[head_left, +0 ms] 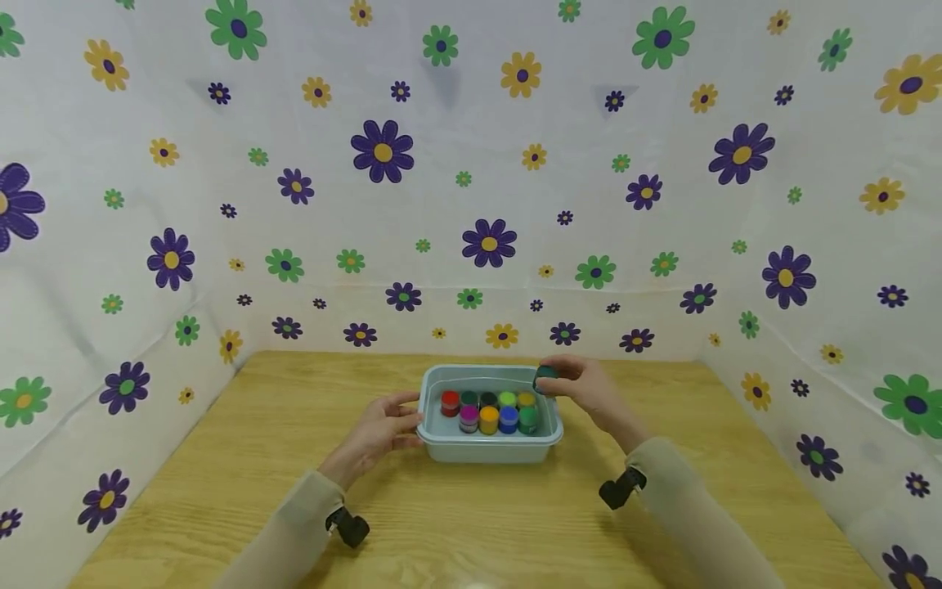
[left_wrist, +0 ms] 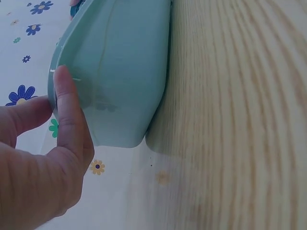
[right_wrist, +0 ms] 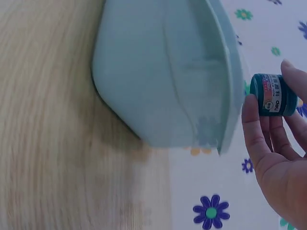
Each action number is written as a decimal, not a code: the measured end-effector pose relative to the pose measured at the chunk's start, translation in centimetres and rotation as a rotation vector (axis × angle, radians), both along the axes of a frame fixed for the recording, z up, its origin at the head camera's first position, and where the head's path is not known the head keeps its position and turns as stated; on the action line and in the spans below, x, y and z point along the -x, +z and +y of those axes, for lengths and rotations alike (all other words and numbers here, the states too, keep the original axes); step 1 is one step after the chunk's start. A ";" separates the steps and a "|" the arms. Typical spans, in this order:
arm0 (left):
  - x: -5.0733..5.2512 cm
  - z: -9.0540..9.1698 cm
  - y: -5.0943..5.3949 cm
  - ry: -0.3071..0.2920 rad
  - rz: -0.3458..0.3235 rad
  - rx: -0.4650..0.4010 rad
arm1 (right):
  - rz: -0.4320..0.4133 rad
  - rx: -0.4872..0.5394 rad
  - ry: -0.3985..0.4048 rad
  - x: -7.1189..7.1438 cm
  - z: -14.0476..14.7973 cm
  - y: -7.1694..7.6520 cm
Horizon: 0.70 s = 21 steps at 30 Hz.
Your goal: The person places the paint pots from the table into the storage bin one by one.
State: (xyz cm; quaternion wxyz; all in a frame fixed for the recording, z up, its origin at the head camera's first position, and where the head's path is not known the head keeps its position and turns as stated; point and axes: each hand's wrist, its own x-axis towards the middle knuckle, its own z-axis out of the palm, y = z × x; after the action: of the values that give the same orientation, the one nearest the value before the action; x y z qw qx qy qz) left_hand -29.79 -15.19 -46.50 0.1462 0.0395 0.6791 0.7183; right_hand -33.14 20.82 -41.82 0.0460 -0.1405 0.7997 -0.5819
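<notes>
A light blue plastic tub [head_left: 486, 451] stands on the table, with several small paint jars inside in two rows, among them a red jar [head_left: 450, 402], a magenta jar [head_left: 468, 419] and a blue jar [head_left: 508, 420]. At the tub's left end my left hand [head_left: 383, 429] touches the rim from outside, fingers mostly straight, as the left wrist view shows. Over the right end, my right hand [head_left: 581, 388] pinches a dark teal paint jar [right_wrist: 273, 95] between thumb and fingers. This jar lies tilted on its side, its label showing, apart from the rim.
The wooden table [head_left: 294, 474] extends around the tub on all sides. White sheeting [head_left: 471, 204] printed with flowers rises behind the table and along its left and right edges. A small black camera [head_left: 621, 488] is strapped to each wrist.
</notes>
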 end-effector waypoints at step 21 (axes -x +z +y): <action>0.2 -0.1 0.4 0.012 -0.017 -0.012 | 0.077 -0.092 0.161 -0.7 -7.9 -1.7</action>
State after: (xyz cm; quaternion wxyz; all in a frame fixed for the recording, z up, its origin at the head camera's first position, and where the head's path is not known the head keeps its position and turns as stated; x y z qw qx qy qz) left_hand -29.95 -15.32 -46.07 0.1474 0.0299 0.6737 0.7235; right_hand -32.42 12.95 -43.54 0.0682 -0.2244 0.8128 -0.5333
